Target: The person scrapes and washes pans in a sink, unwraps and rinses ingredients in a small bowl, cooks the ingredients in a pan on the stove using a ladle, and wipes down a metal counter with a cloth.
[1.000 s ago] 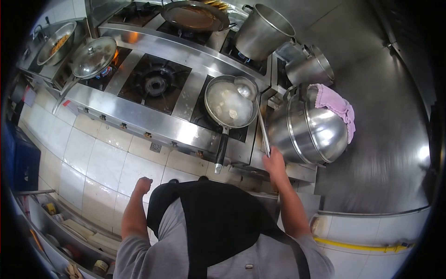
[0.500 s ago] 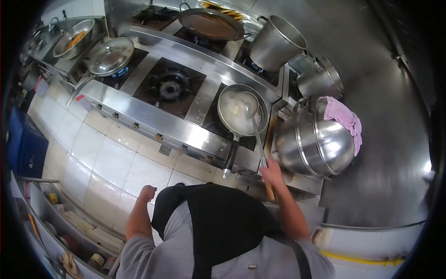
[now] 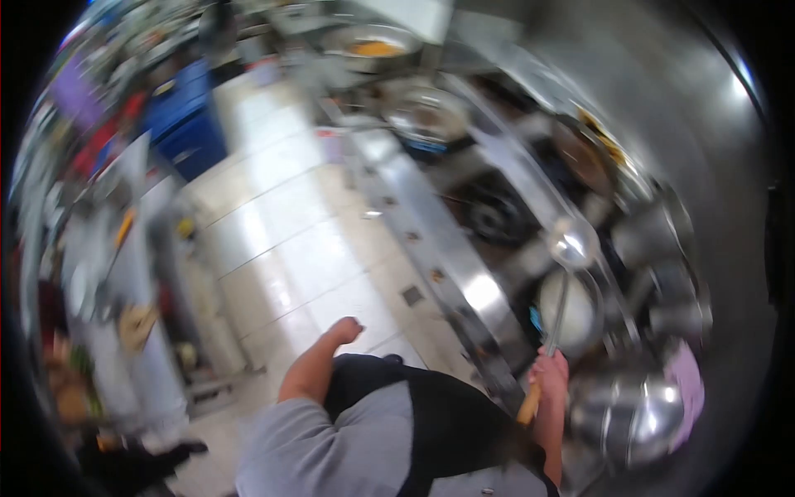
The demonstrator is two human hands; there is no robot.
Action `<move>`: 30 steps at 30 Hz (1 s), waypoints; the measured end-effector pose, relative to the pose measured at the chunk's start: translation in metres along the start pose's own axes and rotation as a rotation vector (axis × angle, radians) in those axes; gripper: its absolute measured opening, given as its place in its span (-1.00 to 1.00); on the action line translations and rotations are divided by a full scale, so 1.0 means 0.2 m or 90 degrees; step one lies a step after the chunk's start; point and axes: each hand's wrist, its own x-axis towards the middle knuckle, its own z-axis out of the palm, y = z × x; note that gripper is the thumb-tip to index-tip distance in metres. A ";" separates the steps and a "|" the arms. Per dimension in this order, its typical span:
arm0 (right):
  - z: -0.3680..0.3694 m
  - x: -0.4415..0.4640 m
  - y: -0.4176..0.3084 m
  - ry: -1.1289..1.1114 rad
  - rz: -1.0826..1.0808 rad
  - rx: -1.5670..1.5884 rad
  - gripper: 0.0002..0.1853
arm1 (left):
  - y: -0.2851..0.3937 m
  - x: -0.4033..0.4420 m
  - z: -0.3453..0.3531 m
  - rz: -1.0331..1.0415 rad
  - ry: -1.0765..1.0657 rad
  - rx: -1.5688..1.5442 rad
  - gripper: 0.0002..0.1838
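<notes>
My right hand (image 3: 550, 370) is wrapped round the handle of a long ladle (image 3: 563, 308) with a wooden grip. The ladle's shiny round bowl (image 3: 573, 242) is lifted above the far rim of a frying pan (image 3: 586, 331) with pale, whitish contents. Blue flame shows at the pan's left side. My left hand (image 3: 348, 330) hangs over the floor, away from the stove, fingers curled in a fist and nothing seen in it. Motion blurs much of the view.
Right of the pan stand a big steel bowl (image 3: 621, 418) with a pink cloth (image 3: 686, 389) and steel pots (image 3: 654, 232). Farther along the stove (image 3: 464, 277) are a bare burner (image 3: 489, 217) and a lidded pan (image 3: 426, 114). A blue bin (image 3: 186, 124) and cluttered shelving (image 3: 132, 282) line the left.
The view has swung left, showing more shelving and floor. My right hand has raised the ladle's bowl out of the frying pan. My left hand stays curled.
</notes>
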 end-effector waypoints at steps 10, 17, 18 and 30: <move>1.03 1.35 0.29 0.006 -0.073 0.073 -0.68 | -0.55 -1.17 0.16 -0.368 0.227 -0.226 -0.45; 1.05 1.43 0.46 0.034 0.003 -0.381 -0.54 | -0.50 -1.73 0.43 -0.659 0.105 -0.438 -0.45; 1.07 1.49 0.50 0.117 -0.122 -0.386 -0.52 | -0.47 -1.74 0.44 -0.703 0.095 -0.492 -0.45; 2.58 0.86 0.11 -0.383 -0.463 -0.514 -0.69 | -0.81 -1.26 -0.15 -0.586 0.291 -0.425 -0.47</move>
